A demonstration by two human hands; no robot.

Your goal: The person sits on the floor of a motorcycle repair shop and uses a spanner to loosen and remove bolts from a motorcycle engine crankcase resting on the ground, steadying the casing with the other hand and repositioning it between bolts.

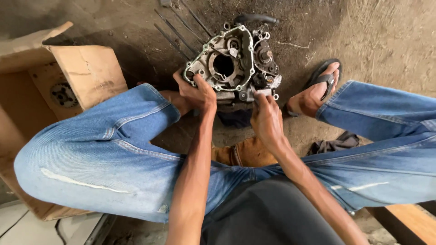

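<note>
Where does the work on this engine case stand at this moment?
Done: the engine case lies on the dirt floor with its side cover off, gasket rim and inner gears exposed; long rods lie behind it. In hand: the left hand steadies the case's edge while the right hand presses a small pale piece at its lower edge. Left: inner parts are seated in the case; the open cardboard box holds a round part.

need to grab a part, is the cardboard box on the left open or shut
Open: the cardboard box has its flaps folded outward, and a round toothed part shows inside it.
</note>
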